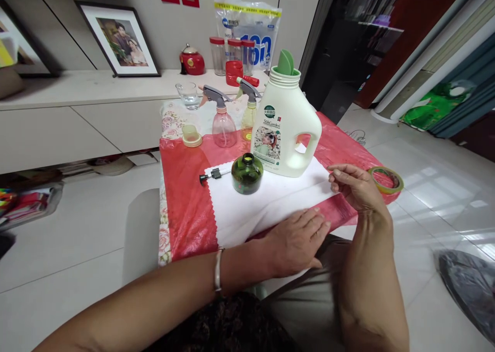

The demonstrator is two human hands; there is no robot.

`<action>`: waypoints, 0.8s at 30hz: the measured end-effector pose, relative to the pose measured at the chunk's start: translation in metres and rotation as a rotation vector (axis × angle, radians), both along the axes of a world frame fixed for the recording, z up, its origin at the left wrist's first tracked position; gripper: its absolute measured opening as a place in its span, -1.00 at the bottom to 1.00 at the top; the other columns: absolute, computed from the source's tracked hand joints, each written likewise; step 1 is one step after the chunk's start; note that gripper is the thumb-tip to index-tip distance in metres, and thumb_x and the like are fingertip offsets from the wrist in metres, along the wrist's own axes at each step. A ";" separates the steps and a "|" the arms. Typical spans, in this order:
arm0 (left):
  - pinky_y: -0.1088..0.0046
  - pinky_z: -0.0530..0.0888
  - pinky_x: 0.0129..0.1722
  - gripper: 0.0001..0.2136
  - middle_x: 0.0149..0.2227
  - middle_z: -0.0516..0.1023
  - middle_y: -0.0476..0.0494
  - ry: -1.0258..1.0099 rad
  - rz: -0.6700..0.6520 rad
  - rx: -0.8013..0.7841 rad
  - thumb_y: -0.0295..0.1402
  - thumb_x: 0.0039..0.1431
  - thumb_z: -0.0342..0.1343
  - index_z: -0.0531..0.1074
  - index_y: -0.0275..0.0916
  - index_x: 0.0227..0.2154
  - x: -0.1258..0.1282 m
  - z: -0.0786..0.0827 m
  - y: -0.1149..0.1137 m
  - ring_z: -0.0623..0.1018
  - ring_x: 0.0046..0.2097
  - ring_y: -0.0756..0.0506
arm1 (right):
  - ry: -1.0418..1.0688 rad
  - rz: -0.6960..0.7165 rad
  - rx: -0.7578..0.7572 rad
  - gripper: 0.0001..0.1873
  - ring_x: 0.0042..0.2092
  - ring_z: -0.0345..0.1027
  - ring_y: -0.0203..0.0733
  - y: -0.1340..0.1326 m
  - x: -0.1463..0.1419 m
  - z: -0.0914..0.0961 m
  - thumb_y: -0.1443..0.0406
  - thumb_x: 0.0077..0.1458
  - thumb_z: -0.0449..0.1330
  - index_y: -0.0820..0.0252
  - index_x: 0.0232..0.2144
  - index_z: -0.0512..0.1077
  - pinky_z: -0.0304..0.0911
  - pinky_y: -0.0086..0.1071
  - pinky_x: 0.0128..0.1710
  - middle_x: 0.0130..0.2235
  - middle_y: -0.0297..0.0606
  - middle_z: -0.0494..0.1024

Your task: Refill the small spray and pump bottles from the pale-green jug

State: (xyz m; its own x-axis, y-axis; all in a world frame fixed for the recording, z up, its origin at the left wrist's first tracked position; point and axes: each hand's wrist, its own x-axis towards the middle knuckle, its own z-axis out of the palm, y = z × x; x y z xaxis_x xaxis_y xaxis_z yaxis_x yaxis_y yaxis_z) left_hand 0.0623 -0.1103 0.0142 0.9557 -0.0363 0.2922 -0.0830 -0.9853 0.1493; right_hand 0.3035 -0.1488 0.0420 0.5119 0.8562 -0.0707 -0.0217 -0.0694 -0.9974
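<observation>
My left hand [299, 238] lies flat, fingers stretched out, on the red plastic sheet [185, 202] at the table's near edge. To its right, my right hand [356, 187] is closed in a pinch by the right end of a white cloth [232, 218]; whatever is between the fingertips is too small to make out. On the cloth stand an open dark green bottle [247, 176] and a large cream detergent jug [286, 130] with a green spout. A small black-tipped pump top [214, 173] lies left of the green bottle.
Behind stand a pink spray bottle [224, 127], a yellow spray bottle [248, 117], a cream cap [191, 136] and a glass cup [188, 95]. A tape roll [386, 180] lies at the right edge. The cabinet [96, 94] holds a picture frame [118, 40] and red-lidded jars [217, 57].
</observation>
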 end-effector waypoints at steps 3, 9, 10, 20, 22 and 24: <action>0.16 0.10 0.39 -0.19 0.34 0.21 -0.54 0.061 -0.010 0.016 0.03 0.25 0.07 0.06 -0.59 0.29 0.006 -0.018 -0.008 0.17 0.39 -0.35 | 0.010 0.000 0.002 -0.57 -0.46 0.28 -0.37 0.000 0.000 -0.003 0.13 -0.16 0.45 0.23 -0.24 0.54 0.20 -0.49 -0.50 -0.42 -0.28 0.47; 0.21 0.06 0.41 -0.49 0.38 0.18 -0.38 0.036 0.026 0.109 -0.41 0.39 -0.18 0.00 -0.53 0.33 0.009 -0.040 -0.007 0.15 0.41 -0.22 | 0.012 0.001 0.013 -0.60 -0.45 0.27 -0.36 -0.003 0.002 -0.003 0.15 -0.13 0.44 0.22 -0.24 0.54 0.20 -0.48 -0.50 -0.42 -0.29 0.45; 0.21 0.07 0.41 -0.51 0.37 0.20 -0.38 0.022 0.022 0.123 -0.46 0.39 -0.23 0.02 -0.53 0.32 0.009 -0.041 -0.007 0.16 0.41 -0.22 | 0.012 -0.001 0.015 -0.60 -0.45 0.26 -0.37 -0.004 0.002 -0.003 0.15 -0.13 0.44 0.22 -0.24 0.54 0.20 -0.48 -0.51 -0.42 -0.29 0.45; 0.28 0.05 0.42 -0.53 0.35 0.25 -0.31 0.037 0.033 0.075 -0.48 0.38 -0.31 0.16 -0.47 0.28 0.004 -0.027 -0.012 0.21 0.39 -0.20 | 0.014 0.000 0.002 -0.58 -0.45 0.26 -0.38 -0.003 0.003 -0.004 0.14 -0.15 0.45 0.22 -0.24 0.55 0.20 -0.48 -0.49 -0.42 -0.29 0.45; 0.27 0.09 0.40 -0.54 0.34 0.27 -0.34 0.036 0.023 0.081 -0.48 0.38 -0.28 0.19 -0.49 0.26 0.002 -0.022 -0.012 0.24 0.38 -0.22 | -0.005 -0.016 -0.006 -0.56 -0.45 0.27 -0.37 -0.003 0.003 -0.004 0.12 -0.17 0.45 0.23 -0.24 0.54 0.21 -0.48 -0.49 -0.42 -0.28 0.45; 0.27 0.19 0.36 -0.58 0.28 0.36 -0.36 0.044 0.007 0.094 -0.47 0.37 -0.25 0.28 -0.46 0.20 -0.002 -0.016 -0.011 0.33 0.32 -0.22 | -0.037 -0.047 -0.013 -0.55 -0.45 0.28 -0.37 -0.004 0.004 -0.004 0.11 -0.19 0.45 0.23 -0.25 0.53 0.23 -0.48 -0.48 -0.42 -0.28 0.47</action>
